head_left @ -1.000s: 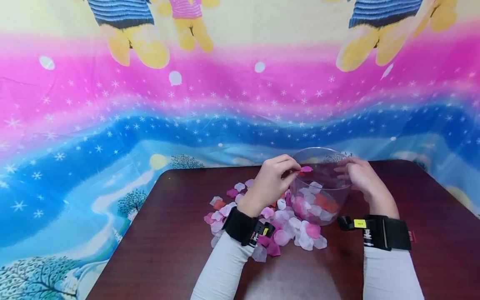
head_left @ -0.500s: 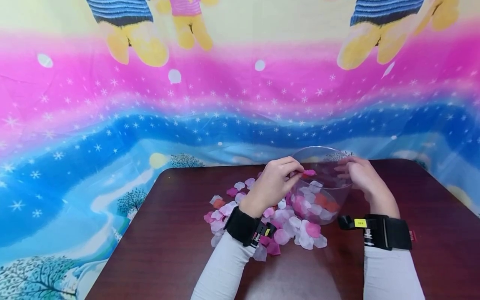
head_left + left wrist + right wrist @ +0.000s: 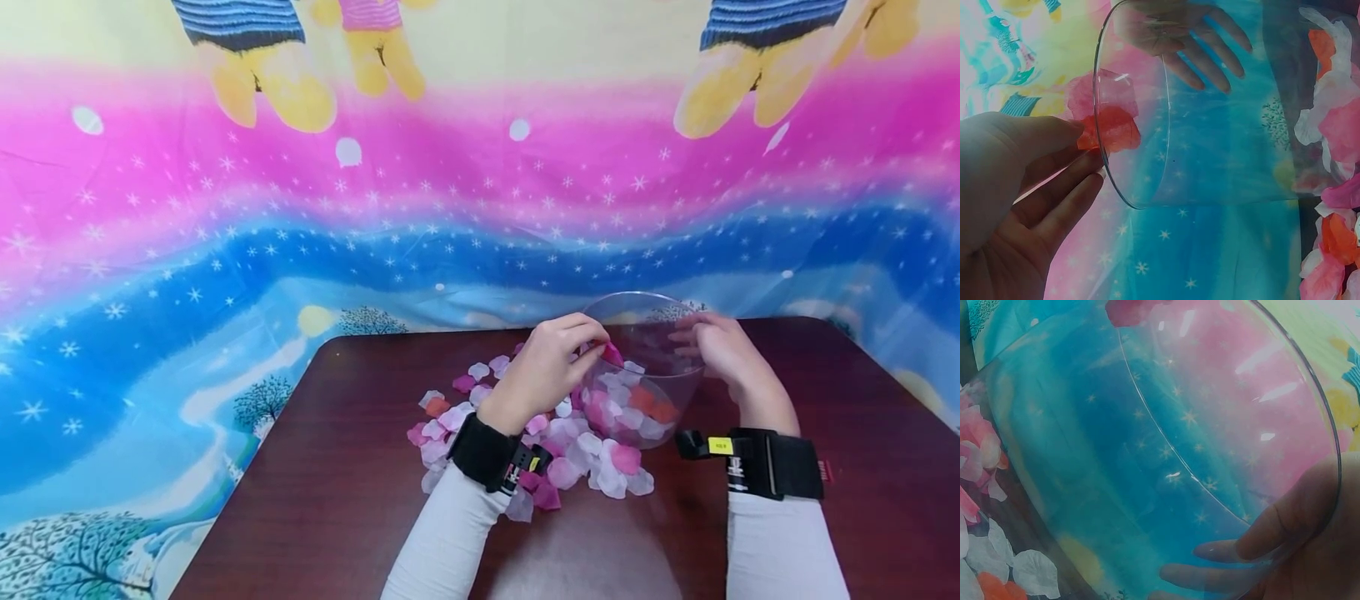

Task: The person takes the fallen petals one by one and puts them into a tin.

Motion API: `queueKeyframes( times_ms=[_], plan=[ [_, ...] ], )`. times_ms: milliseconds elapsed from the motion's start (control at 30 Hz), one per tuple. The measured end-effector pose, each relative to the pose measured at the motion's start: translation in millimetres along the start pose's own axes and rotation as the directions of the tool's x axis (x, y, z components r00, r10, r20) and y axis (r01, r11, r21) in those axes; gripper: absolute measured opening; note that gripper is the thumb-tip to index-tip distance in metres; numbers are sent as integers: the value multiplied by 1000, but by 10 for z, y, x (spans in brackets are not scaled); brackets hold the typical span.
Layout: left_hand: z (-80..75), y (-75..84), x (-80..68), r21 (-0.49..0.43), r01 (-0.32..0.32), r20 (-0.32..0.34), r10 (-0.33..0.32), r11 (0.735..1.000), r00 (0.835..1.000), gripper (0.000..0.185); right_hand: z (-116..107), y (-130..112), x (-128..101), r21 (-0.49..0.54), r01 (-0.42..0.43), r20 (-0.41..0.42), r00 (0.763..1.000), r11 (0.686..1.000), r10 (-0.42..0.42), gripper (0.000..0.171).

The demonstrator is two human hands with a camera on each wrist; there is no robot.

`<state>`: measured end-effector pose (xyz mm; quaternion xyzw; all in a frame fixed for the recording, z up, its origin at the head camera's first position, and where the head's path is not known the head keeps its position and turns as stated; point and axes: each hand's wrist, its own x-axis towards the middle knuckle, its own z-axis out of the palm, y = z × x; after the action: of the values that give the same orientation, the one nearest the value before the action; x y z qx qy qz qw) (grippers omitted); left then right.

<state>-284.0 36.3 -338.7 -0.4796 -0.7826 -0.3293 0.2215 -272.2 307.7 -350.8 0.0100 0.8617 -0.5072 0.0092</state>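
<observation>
My left hand (image 3: 543, 371) pinches petals at the near left rim of a clear plastic bucket (image 3: 641, 329). In the left wrist view a red-orange petal (image 3: 1116, 128) and a pink petal (image 3: 1085, 94) lie between thumb and fingertips, overlapping the rim. Several white, pink and orange petals (image 3: 622, 408) sit low inside the bucket. On the bucket's right side is my right hand (image 3: 723, 358), its fingers fairly straight and spread, seen through the clear wall. The right wrist view also shows those fingers (image 3: 1210, 573) through the plastic; exact contact is hard to tell.
Loose pink, white, magenta and orange petals (image 3: 570, 450) spread over the dark wood table (image 3: 315, 483), left of and in front of the bucket. A printed cloth backdrop (image 3: 480, 192) hangs right behind the table's far edge.
My left hand has moved slightly right and down at the rim. The magenta petal in its fingertips now tilts downward inside the bucket. My right hand and the bucket stay nearly still.
</observation>
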Motion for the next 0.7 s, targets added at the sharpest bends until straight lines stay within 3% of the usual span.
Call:
queueKeyframes(
  times_ms=[400,700],
  plan=[
    [-11,-12,-27,-48,13,15,-12,999,1000,15,2,16,-6,-3,0,1,1000,1000,0,56],
    [-172,-122,-56,-35,55,-24,-56,998,998,15,-8,-20,-6,-3,-6,3,1000,1000,6,55]
  ],
)
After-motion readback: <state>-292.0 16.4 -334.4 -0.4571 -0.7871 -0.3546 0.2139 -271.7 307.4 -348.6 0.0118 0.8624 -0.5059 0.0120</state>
